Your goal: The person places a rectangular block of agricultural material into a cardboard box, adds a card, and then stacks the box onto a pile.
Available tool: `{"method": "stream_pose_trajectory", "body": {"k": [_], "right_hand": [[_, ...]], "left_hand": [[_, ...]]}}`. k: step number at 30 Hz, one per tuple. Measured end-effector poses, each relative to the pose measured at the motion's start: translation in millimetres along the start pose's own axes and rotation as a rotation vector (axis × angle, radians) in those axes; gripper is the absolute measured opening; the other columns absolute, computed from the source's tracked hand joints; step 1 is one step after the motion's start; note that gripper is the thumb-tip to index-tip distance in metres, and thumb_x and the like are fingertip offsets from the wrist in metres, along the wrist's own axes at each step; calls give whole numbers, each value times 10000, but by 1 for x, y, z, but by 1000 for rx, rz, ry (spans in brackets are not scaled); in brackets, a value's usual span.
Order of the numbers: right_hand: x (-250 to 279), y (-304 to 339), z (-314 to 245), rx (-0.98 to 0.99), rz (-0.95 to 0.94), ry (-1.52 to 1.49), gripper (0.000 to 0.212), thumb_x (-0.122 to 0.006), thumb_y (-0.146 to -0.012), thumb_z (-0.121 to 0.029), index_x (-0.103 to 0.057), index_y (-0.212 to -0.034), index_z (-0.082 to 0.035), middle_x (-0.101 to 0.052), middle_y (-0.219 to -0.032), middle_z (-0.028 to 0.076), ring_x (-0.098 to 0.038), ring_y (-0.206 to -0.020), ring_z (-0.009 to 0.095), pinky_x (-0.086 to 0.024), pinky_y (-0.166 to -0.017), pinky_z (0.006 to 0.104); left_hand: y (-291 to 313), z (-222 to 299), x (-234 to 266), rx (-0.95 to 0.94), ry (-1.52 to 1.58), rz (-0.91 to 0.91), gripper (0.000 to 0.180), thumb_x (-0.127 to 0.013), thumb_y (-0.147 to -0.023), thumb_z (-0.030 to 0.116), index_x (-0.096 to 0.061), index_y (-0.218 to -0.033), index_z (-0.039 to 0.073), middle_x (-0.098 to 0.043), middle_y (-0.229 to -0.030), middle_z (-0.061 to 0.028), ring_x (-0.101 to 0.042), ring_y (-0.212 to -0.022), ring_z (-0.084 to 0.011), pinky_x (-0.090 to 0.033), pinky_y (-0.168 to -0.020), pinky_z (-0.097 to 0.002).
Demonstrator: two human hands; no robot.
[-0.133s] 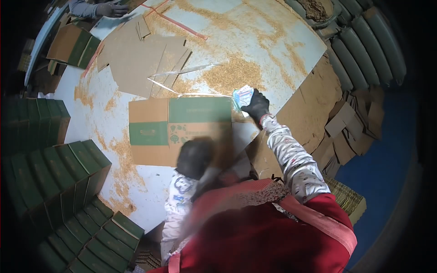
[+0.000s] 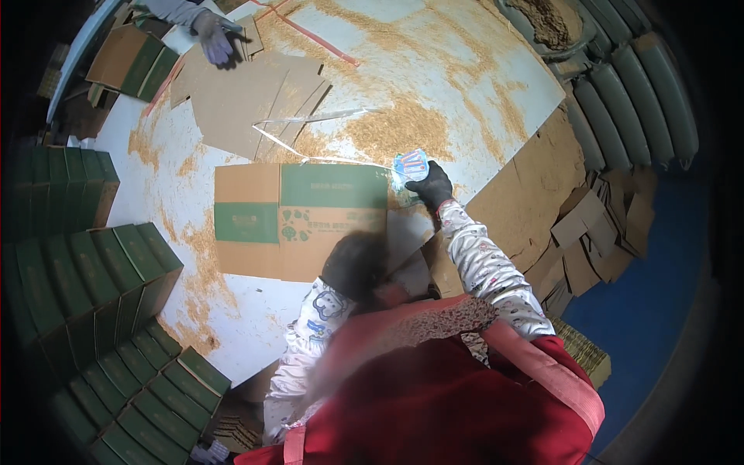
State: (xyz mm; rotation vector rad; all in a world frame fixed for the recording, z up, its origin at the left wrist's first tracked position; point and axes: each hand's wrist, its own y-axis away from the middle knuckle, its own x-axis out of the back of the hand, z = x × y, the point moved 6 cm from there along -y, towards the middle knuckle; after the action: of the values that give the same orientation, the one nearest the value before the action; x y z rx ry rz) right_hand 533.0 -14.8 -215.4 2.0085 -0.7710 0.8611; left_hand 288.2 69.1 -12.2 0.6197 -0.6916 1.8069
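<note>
My right hand (image 2: 432, 187), in a dark glove, is closed on the near edge of a small light-blue printed plastic packet (image 2: 411, 164). The packet is just beyond the far right corner of a flattened green and brown cardboard box (image 2: 248, 182). Over the near right part of that box is my left hand (image 2: 355, 267), dark-gloved and smeared by motion. Its fingers cannot be made out, nor whether it touches the cardboard. A thin white strap (image 2: 275, 146) runs along the box's far side toward the packet.
Sawdust-like flakes (image 2: 403, 128) cover parts of the white table (image 2: 263, 302). Plain cardboard sheets (image 2: 240, 97) lie farther back, beneath a co-worker's gloved hand (image 2: 213, 37). Green boxes (image 2: 93, 271) are stacked at left. Grey-green sacks (image 2: 635, 101) and cardboard scraps (image 2: 593, 225) lie at right.
My left hand has moved right across the flattened box. The packet has tilted in my right hand, showing more of its printed face. The co-worker's hand has come right and nearer, over the sheets.
</note>
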Motion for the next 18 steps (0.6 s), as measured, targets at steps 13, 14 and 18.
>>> {"method": "stream_pose_trajectory", "body": {"k": [13,14,18], "right_hand": [[21,112,-144,227,-710,-943,438,-693,-700,-122,-542,-1102,-30,-593,-1031,72,-556,-936,152,-456,-795,291],[18,118,-171,465,-701,-845,444,-706,-696,-109,-544,-1104,-41,-584,-1050,59,-546,-955,155,-452,-804,291],[-25,83,-202,812,-569,-515,509,-725,-700,-165,-514,-1149,-51,-580,-1080,109,-554,-1002,233,-451,-847,335]], "left_hand": [[29,-86,-53,607,618,337,293,-521,-853,103,-507,-1129,5,-587,-1043,-116,-571,-951,-234,-467,-797,-331],[35,-97,-47,1043,636,188,318,-538,-865,148,-492,-1149,12,-598,-972,-88,-585,-853,-234,-473,-770,-342],[110,-155,-49,1074,1282,893,387,-590,-849,186,-495,-1162,-21,-593,-1036,-117,-583,-884,-206,-483,-752,-356]]}}
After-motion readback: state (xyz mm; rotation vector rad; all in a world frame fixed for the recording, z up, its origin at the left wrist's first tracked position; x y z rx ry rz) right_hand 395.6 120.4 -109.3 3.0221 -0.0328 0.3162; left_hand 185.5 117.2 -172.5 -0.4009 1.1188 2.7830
